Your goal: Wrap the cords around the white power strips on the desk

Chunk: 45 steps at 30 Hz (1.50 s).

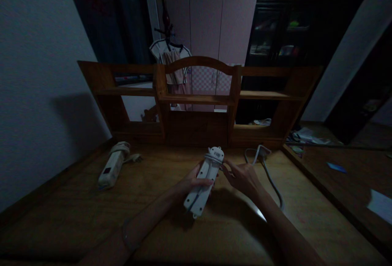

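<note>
Held a white strip (202, 192), wound with cord (213, 158), over the desk (147, 188).
Pointed its wound end away, slanting lengthwise to the right; clamped left fingers (204, 182) mid-length, touched cord with right fingers (226, 166), could not see whether gripping.

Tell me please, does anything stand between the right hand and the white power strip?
Nothing visible does. The right hand is at the cord wrapped around the white power strip, which the left hand holds.
</note>
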### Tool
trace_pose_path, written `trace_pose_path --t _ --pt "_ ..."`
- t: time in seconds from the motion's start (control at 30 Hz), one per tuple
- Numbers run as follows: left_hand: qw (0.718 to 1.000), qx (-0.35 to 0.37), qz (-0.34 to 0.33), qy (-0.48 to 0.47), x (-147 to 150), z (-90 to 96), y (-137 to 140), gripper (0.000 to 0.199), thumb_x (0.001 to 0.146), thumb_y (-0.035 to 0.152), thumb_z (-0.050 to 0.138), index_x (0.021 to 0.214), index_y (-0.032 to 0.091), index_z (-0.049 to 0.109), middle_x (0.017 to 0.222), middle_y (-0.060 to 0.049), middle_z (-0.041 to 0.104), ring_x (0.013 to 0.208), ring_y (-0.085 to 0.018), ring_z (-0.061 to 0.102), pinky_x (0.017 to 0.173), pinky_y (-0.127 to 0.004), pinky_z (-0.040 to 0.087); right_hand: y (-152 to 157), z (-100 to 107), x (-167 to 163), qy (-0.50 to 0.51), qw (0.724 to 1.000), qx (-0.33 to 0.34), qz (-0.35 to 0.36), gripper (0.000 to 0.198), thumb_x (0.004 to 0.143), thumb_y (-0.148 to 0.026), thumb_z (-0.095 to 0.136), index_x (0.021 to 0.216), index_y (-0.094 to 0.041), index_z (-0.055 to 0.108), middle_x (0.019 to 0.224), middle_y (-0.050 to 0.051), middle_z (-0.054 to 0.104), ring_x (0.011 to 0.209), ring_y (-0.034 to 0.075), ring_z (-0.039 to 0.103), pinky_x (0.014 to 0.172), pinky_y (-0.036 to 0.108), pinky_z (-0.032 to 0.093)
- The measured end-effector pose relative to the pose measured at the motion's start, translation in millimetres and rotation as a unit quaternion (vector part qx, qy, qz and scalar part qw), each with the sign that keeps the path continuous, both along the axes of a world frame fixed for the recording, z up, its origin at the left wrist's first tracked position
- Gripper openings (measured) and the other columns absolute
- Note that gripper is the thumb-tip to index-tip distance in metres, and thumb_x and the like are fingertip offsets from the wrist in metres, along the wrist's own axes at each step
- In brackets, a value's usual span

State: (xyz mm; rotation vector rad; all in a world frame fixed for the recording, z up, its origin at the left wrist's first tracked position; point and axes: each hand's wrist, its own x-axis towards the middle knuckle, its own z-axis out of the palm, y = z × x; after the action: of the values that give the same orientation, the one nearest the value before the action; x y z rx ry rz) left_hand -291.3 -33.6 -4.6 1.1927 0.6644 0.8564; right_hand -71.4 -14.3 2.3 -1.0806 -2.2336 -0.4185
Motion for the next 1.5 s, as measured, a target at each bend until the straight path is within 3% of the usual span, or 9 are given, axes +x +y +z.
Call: trace_pose_path --t 0.27,0.6,0.73,0.83,0.93,1.03,1.23,1.5 --pt "0.998 0.019 0.066 0.000 2.9 -3.6 -2.3 0.070 0.070 0.020 0.071 0.130 0.026 0.037 0.106 -0.006 0.060 0.073 -0.013 0.062 0.061 -0.024 0.050 -0.3 -0.5 -6.0 -0.014 0.999 0.014 -0.039 0.026 0.093 -0.032 0.045 0.108 -0.022 0.062 0.054 -0.001 0.064 0.043 0.009 0.054 0.046 0.025 0.017" --pt "0.999 0.008 0.042 -0.003 0.9 4.7 -4.7 0.069 0.070 0.017 0.068 0.131 0.024 0.036 0.108 -0.008 0.060 0.076 -0.014 0.062 0.062 -0.024 0.049 -3.5 1.0 -4.6 0.007 0.999 0.024 -0.045 0.027 0.094 -0.034 0.044 0.110 -0.025 0.064 0.049 -0.002 0.062 0.039 0.009 0.051 0.046 0.024 0.018" --pt "0.998 0.024 0.061 0.006 1.9 7.3 -4.4 0.090 0.070 0.019 0.070 0.142 0.029 0.018 0.112 -0.008 0.060 0.077 -0.015 0.062 0.065 -0.026 0.049 -2.9 3.2 -6.0 -0.004 0.998 0.011 -0.069 0.028 0.095 -0.037 0.042 0.112 -0.027 0.062 0.052 -0.002 0.063 0.040 0.010 0.053 0.046 0.025 0.017" --pt "0.993 0.065 0.103 0.004 0.7 9.6 -2.4 0.103 0.067 0.019 0.072 0.145 0.032 0.006 0.120 -0.008 0.057 0.092 -0.018 0.061 0.077 -0.029 0.049 -2.2 4.4 -8.3 -0.007 0.997 0.006 -0.080 0.033 0.095 -0.042 0.042 0.113 -0.022 0.060 0.062 0.002 0.068 0.047 0.012 0.058 0.048 0.026 0.018" --pt "0.989 0.079 0.120 0.022 -2.6 7.0 2.2 0.099 0.066 0.021 0.074 0.145 0.028 0.015 0.123 -0.008 0.057 0.099 -0.020 0.060 0.083 -0.030 0.047 -1.9 5.2 -10.1 -0.020 0.997 -0.025 -0.064 0.030 0.095 -0.040 0.042 0.094 -0.019 0.063 0.067 0.004 0.069 0.055 0.013 0.062 0.049 0.026 0.019" --pt "0.989 0.060 0.123 0.050 -4.8 1.1 5.9 0.080 0.067 0.025 0.074 0.136 0.022 0.033 0.119 -0.010 0.058 0.092 -0.020 0.061 0.078 -0.030 0.049 -1.1 5.5 -9.2 -0.035 0.996 -0.057 -0.055 0.030 0.096 -0.034 0.040 0.081 -0.020 0.061 0.070 0.003 0.069 0.056 0.012 0.061 0.050 0.026 0.018" --pt "0.992 0.048 0.115 0.030 -1.3 -3.0 4.9 0.066 0.069 0.029 0.073 0.126 0.020 0.040 0.113 -0.010 0.060 0.077 -0.016 0.063 0.064 -0.026 0.049 2.6 4.5 -2.5 -0.023 0.995 -0.053 -0.084 0.031 0.097 -0.037 0.037 0.084 -0.021 0.060 0.069 0.002 0.069 0.053 0.012 0.059 0.050 0.026 0.016" --pt "0.977 0.057 0.188 0.082 -9.3 -4.7 12.2 0.061 0.068 0.034 0.073 0.120 0.016 0.046 0.103 -0.009 0.063 0.087 -0.020 0.062 0.076 -0.030 0.049 2.7 5.0 -0.6 -0.032 0.997 -0.005 -0.074 0.031 0.096 -0.038 0.040 0.081 -0.020 0.061 0.062 0.001 0.065 0.051 0.011 0.055 0.051 0.027 0.016"
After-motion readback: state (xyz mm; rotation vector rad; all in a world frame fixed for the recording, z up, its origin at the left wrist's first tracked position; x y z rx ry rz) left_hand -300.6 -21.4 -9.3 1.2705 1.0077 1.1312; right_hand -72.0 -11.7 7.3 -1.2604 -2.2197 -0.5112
